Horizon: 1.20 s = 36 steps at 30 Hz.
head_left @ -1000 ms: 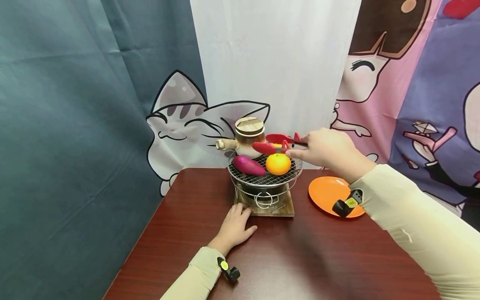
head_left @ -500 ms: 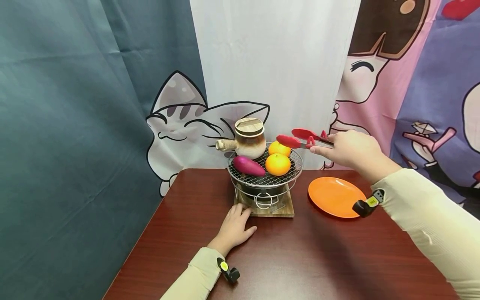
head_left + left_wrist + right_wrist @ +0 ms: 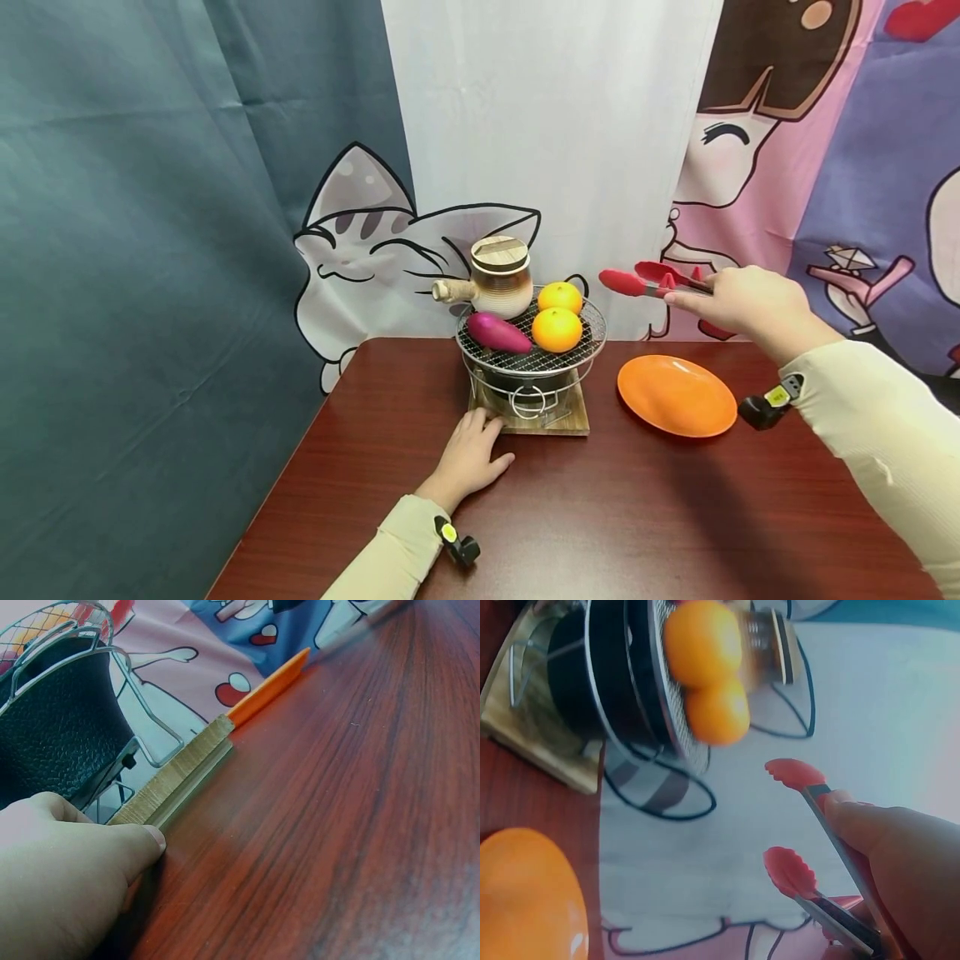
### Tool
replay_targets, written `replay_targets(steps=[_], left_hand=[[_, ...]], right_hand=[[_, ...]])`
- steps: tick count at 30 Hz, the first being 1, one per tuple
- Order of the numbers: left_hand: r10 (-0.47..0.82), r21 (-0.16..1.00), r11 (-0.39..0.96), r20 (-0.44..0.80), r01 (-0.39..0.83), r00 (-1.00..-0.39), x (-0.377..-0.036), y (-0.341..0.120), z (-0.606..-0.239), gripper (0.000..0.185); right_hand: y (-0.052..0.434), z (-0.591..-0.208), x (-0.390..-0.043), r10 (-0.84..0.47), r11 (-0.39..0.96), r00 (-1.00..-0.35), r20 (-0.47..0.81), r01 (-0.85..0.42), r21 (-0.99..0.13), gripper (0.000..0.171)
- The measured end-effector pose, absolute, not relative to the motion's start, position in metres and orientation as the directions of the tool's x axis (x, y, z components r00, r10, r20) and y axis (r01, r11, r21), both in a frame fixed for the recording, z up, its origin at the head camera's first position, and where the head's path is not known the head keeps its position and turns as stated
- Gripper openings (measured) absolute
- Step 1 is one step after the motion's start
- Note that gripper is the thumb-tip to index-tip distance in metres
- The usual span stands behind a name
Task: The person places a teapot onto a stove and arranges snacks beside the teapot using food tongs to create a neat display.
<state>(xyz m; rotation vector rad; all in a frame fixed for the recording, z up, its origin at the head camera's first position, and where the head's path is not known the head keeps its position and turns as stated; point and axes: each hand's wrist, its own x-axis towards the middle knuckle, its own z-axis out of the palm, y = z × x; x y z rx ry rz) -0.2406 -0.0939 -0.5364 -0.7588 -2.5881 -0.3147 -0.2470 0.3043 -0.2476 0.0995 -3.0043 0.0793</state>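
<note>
My right hand [image 3: 761,304] grips a pair of metal tongs [image 3: 842,859] with red scalloped tips. The tips stand apart with nothing between them, raised to the right of a round tabletop grill [image 3: 528,367]. Two oranges [image 3: 557,330] sit one behind the other on the wire mesh. Beside them lie a purple eggplant [image 3: 498,332] and, further back, a lidded clay pot [image 3: 501,283] with a side handle. Down at the front left, my left hand [image 3: 467,458] rests its fingers on the corner of the grill's wooden base [image 3: 176,772], thumb stretched out to the side.
An orange plate [image 3: 675,396] lies on the reddish-brown table [image 3: 555,517] right of the grill, below the raised tongs. Behind the table hangs a printed cloth [image 3: 600,125] with cartoon figures. The table's left edge runs beside a dark green curtain [image 3: 150,292].
My right hand has drawn the tongs rightward, away from above the oranges, uncovering the rear one. The left hand and the things on the grill have stayed put.
</note>
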Motion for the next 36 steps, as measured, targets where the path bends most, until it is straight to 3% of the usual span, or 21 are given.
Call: replay_targets(steps=[16, 30, 36], left_hand=[[0.463, 0.085, 0.824, 0.468, 0.56, -0.753, -0.239, -0.092, -0.534, 0.053], [0.458, 0.091, 0.829, 0.453, 0.551, -0.764, -0.239, -0.093, -0.535, 0.054], [0.454, 0.099, 0.831, 0.448, 0.548, -0.77, -0.238, -0.093, -0.533, 0.053]], right_hand=[[0.362, -0.268, -0.248, 0.007, 0.998, -0.996, 0.094, 0.001, -0.064, 0.107], [0.407, -0.298, -0.245, 0.078, 0.994, -0.991, 0.11, 0.068, -0.091, 0.117], [0.422, -0.308, -0.242, 0.13, 0.989, -0.985, 0.115, 0.12, -0.087, 0.111]])
